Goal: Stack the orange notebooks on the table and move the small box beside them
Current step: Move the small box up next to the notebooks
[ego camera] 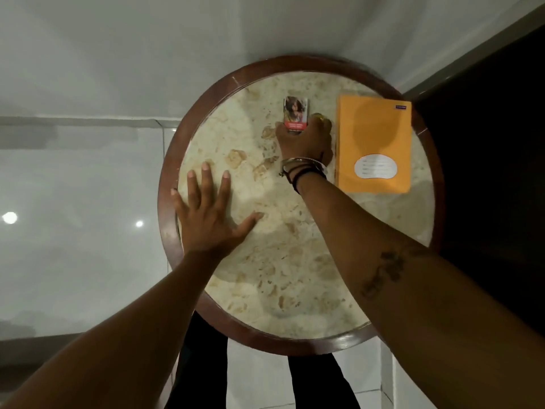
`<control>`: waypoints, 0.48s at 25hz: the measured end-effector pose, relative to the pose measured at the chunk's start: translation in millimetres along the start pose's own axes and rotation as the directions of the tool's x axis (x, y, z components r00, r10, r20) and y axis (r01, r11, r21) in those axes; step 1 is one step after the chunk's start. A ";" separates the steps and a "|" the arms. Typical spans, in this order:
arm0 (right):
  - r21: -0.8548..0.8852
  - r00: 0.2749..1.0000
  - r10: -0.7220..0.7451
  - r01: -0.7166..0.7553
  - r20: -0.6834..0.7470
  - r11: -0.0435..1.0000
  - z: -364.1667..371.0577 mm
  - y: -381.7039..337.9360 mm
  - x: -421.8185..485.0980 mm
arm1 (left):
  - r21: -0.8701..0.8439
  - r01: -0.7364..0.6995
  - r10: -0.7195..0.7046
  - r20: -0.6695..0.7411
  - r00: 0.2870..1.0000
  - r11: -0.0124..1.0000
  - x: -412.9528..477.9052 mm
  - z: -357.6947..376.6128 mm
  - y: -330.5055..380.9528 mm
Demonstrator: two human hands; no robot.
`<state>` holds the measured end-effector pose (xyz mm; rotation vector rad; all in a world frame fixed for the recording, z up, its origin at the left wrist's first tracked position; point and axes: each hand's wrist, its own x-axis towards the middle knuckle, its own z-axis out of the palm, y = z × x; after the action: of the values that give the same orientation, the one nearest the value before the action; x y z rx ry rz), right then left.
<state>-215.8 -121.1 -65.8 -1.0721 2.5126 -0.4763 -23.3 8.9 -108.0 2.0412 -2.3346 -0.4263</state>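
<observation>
Head view: right hand (305, 141) closed around the near end of the small box (295, 113), fingers wrapped at its sides, bangles (300, 166) at the wrist. Left hand (206, 214) spread wide, palm flat on the stone top near the left edge of the round table (168, 184), holding nothing. Small box lying flat toward the far edge, just left of the orange notebooks (374, 146). Orange notebooks lying flat at the far right edge, white label toward the near side; number in the pile impossible to tell.
</observation>
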 end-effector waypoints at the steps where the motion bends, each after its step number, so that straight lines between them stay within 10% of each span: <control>1: -0.008 1.000 -0.008 0.008 -0.011 1.000 2.2 1.4 0.6 | 0.001 0.000 0.000 0.007 1.000 1.000 0.4 -0.4 0.0; 12: -0.038 0.991 -0.114 0.112 -0.073 0.993 1.4 8.3 -4.4 | 0.034 -0.012 0.012 0.021 1.000 0.999 0.7 -4.4 -0.8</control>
<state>-217.5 -112.6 -69.8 -1.2364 2.5423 -0.5162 -21.8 7.3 -104.1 2.0461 -2.3815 -0.4126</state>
